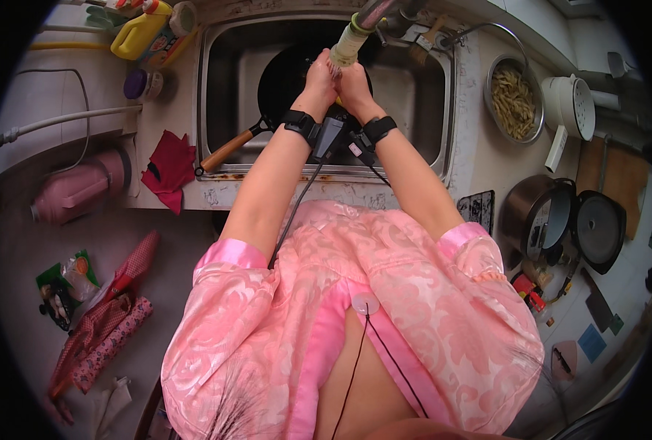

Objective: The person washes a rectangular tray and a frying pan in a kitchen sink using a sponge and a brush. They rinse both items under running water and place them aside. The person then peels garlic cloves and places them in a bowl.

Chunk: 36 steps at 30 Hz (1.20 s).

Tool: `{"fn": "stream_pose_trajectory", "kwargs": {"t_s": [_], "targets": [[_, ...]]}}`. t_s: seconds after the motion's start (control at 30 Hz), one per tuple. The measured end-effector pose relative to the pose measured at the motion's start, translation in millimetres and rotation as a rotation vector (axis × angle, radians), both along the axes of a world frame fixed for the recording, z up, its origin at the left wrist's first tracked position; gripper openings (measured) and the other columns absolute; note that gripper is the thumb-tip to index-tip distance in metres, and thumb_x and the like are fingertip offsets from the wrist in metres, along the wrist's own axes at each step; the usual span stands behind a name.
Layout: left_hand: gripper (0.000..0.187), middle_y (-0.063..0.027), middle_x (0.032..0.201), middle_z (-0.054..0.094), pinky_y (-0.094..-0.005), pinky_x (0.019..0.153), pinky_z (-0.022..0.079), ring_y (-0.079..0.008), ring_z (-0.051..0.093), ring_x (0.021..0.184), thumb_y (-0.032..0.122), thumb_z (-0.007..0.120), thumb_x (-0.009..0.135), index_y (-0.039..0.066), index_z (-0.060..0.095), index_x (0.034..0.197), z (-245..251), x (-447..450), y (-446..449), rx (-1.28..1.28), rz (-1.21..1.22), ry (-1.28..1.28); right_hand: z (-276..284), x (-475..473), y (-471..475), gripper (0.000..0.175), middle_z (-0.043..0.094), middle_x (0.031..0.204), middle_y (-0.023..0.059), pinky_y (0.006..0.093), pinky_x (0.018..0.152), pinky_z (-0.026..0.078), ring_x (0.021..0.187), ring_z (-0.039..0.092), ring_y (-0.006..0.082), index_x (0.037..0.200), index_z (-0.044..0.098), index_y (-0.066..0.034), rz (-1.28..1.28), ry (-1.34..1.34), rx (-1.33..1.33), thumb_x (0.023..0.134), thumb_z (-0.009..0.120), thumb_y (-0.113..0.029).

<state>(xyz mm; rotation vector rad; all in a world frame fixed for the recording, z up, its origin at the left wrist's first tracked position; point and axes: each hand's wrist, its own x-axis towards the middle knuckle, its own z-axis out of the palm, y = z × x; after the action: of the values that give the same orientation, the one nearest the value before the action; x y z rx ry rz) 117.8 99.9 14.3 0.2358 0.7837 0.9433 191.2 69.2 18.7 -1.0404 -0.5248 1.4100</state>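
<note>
My left hand (319, 81) and my right hand (354, 86) are pressed together over a black wok (280, 82). Water runs onto them from a pale faucet nozzle (348, 47) just above. A small bit of yellow (338, 101) shows below the hands; what it is, and whether either hand grips it, I cannot tell. My fingers are mostly hidden. The wok sits in a stainless steel sink (408, 121), its wooden handle (227, 152) reaching over the front left rim. Both wrists wear black straps with cabled devices.
Left of the sink are a red cloth (170, 170), a purple-lidded jar (138, 84) and a yellow bottle (141, 33). To its right stand a metal bowl of pale strips (513, 99), a white strainer pot (568, 104) and an open rice cooker (535, 214). A brush (426, 43) lies at the back.
</note>
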Motion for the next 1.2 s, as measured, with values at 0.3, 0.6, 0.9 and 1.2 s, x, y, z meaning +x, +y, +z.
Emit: {"fn": "stream_pose_trajectory", "kwargs": {"t_s": [0.3, 0.6, 0.9, 1.2], "targets": [[0.049, -0.0264, 0.135, 0.049, -0.0481, 0.105, 0.045, -0.0370, 0.053, 0.122, 0.027, 0.029, 0.106, -0.010, 0.036, 0.138, 15, -6, -8, -0.198, -0.059, -0.308, 58, 74, 7, 0.030, 0.060, 0.096, 0.0153, 0.0289, 0.078, 0.056, 0.087, 0.062, 0.0215, 0.120, 0.047, 0.0080, 0.045, 0.283, -0.100, 0.105, 0.042, -0.018], [0.052, -0.0283, 0.143, 0.040, -0.0510, 0.110, 0.038, -0.0429, 0.044, 0.129, 0.031, 0.035, 0.105, -0.008, 0.036, 0.140, 28, -7, -10, -0.236, 0.025, -0.190, 80, 93, 12, 0.042, 0.056, 0.128, 0.0259, 0.0361, 0.092, 0.053, 0.117, 0.060, 0.0341, 0.131, 0.044, 0.0128, -0.053, -0.118, -0.197, 0.099, 0.054, -0.012], [0.053, -0.0286, 0.146, 0.037, -0.0512, 0.111, 0.036, -0.0436, 0.038, 0.134, 0.032, 0.037, 0.105, -0.009, 0.036, 0.138, 21, -28, -15, -0.217, 0.055, -0.263, 39, 81, 29, 0.033, 0.059, 0.117, 0.0283, 0.0402, 0.098, 0.054, 0.110, 0.063, 0.0344, 0.119, 0.048, 0.0175, -0.291, -0.148, -0.099, 0.104, 0.041, -0.011], [0.045, -0.0150, 0.137, 0.055, -0.0581, 0.109, 0.027, -0.0338, 0.043, 0.133, 0.034, 0.049, 0.099, 0.003, 0.053, 0.132, 30, -68, -22, -0.052, -0.115, 0.399, 2, 112, -11, 0.060, 0.064, 0.121, 0.0227, 0.0344, 0.092, 0.052, 0.111, 0.064, 0.0298, 0.138, 0.049, -0.0024, 0.558, -1.156, -0.082, 0.088, 0.070, -0.030]]}}
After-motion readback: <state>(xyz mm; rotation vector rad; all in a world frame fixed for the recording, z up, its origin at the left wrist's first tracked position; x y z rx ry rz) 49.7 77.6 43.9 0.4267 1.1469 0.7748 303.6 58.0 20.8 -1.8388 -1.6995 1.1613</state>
